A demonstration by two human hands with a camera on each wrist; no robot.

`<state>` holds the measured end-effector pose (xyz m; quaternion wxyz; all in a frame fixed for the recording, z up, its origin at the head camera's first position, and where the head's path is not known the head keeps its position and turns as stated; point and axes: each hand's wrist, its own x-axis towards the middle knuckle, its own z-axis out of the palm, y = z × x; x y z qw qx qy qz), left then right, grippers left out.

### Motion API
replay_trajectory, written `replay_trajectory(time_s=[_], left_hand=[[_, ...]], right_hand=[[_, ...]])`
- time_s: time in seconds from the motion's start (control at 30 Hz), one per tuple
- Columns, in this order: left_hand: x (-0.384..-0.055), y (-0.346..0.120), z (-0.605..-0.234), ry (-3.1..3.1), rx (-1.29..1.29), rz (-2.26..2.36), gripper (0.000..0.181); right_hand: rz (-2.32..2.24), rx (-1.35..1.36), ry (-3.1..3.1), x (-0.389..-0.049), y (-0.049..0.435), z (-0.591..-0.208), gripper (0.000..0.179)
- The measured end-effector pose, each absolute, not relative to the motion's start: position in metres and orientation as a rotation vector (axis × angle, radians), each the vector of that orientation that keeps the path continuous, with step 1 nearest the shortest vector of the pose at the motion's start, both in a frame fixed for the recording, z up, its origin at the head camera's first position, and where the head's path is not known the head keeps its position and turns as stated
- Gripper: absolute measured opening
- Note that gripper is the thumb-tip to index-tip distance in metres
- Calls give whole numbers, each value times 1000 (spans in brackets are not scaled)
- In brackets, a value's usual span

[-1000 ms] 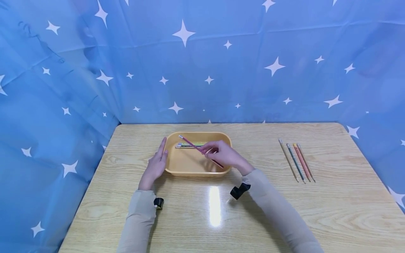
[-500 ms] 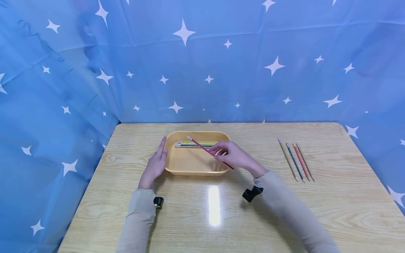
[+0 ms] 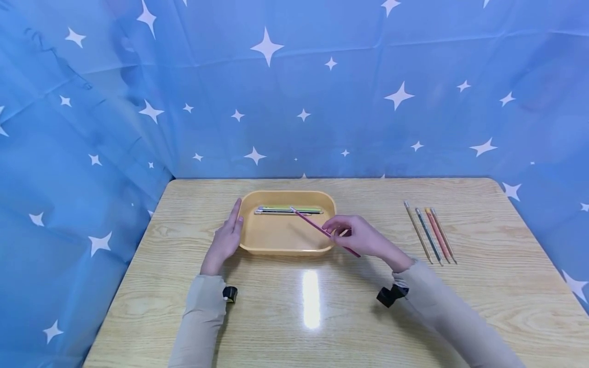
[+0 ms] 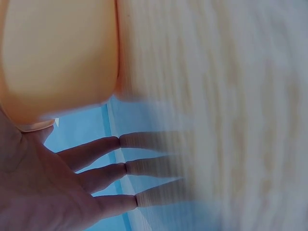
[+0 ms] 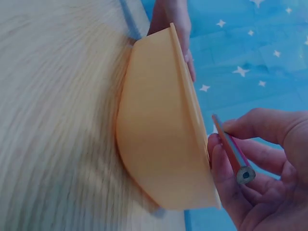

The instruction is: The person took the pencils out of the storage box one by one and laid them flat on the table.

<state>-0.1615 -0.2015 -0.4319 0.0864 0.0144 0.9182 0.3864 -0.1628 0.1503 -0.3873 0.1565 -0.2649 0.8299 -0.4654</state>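
My right hand (image 3: pixel 356 235) pinches a dark pink pencil (image 3: pixel 313 222) between thumb and fingers, over the right rim of a yellow-orange tray (image 3: pixel 276 240). The pencil slants, its eraser end over the tray and its other end past the near right corner. In the right wrist view the end of the pencil (image 5: pixel 235 153) faces the camera. My left hand (image 3: pixel 225 237) rests along the tray's left side with fingers straight; in the left wrist view its fingertips (image 4: pixel 118 203) touch the tabletop. Several pencils (image 3: pixel 287 210) lie side by side in the tray, towards its far wall.
Several pencils (image 3: pixel 434 235) lie in a slanting row on the wooden table (image 3: pixel 257 327), right of the tray. A blue curtain with white stars (image 3: pixel 294 92) hangs behind the table and along its left side.
My right hand has carried the pink pencil rightward, from over the tray's inside to its right rim, uncovering more of the pencils in the tray. The left hand has stayed put.
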Motion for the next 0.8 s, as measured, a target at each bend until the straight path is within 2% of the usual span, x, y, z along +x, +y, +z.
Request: replay_trajectory(time_s=[0.8], left_hand=[[-163, -202, -431, 2739, 35, 1127, 53]], right_hand=[[-1372, -475, 2505, -144, 225, -396, 23]])
